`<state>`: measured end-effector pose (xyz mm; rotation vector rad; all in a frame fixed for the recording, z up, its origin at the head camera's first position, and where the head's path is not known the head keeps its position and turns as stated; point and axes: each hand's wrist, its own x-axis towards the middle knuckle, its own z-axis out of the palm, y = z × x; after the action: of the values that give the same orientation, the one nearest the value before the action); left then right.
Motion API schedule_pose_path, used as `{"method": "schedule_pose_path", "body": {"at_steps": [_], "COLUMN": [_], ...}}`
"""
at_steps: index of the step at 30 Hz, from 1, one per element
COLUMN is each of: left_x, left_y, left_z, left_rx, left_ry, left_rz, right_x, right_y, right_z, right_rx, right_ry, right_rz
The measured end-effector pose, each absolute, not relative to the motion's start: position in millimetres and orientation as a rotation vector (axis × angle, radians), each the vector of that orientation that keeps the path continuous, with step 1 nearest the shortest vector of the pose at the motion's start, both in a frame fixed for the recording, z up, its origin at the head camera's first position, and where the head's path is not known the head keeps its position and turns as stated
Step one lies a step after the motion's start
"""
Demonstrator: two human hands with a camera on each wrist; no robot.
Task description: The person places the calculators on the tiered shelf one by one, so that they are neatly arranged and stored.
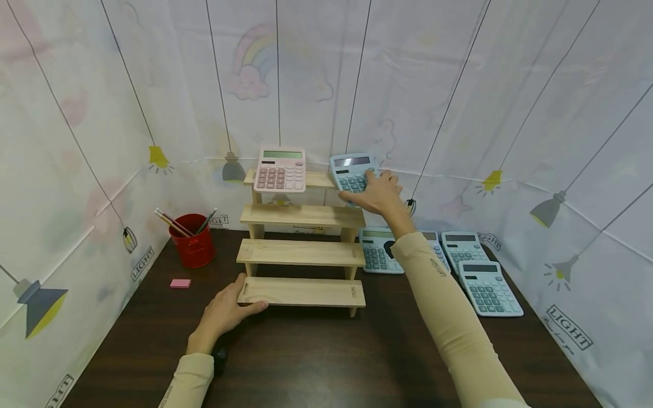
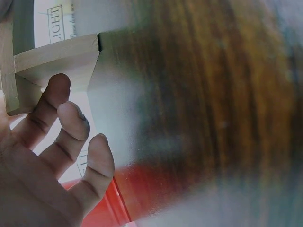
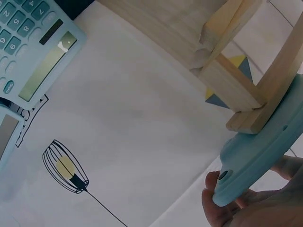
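Note:
A light-blue calculator (image 1: pixel 352 170) leans at the right end of the top step of the wooden stand (image 1: pixel 302 290). My right hand (image 1: pixel 376 195) grips it by its lower right side; in the right wrist view, fingertips curl at the calculator's edge (image 3: pixel 258 161) beside the wood. To its left on that step, a pink calculator (image 1: pixel 280 170) stands tilted back. My left hand (image 1: pixel 224 309) rests at the left end of the lowest step, thumb along the front edge and fingers along the side. Its loosely bent fingers (image 2: pixel 97 158) show beside the stand's leg (image 2: pixel 61 52) in the left wrist view.
Several more light-blue calculators lie right of the stand, including one in front (image 1: pixel 491 289). A red bucket (image 1: pixel 193 252) with pencils and a pink eraser (image 1: pixel 181 283) sit at the left. A printed cloth (image 1: pixel 439 85) encloses the dark table (image 1: pixel 306 362).

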<state>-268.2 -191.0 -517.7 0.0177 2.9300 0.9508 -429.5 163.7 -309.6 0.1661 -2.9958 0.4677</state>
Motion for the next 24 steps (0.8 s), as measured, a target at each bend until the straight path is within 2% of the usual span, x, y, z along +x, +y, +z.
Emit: {"method": "schedule_pose_path", "body": {"at_steps": [17,24], "left_x": [-266,-266], "left_y": [-189,-189], "left_z": [-514,-514], "left_rx": [0.012,0.008], "left_ry": [2.926,2.922], "left_rz": [0.952,0.949], "right_x": [-434,-436], "right_y": [139,125], "right_z": [-309,-310], "right_rx": [0.338,0.313], "right_ry": [-2.985,-2.986], "right_rz": [0.516,0.532]}}
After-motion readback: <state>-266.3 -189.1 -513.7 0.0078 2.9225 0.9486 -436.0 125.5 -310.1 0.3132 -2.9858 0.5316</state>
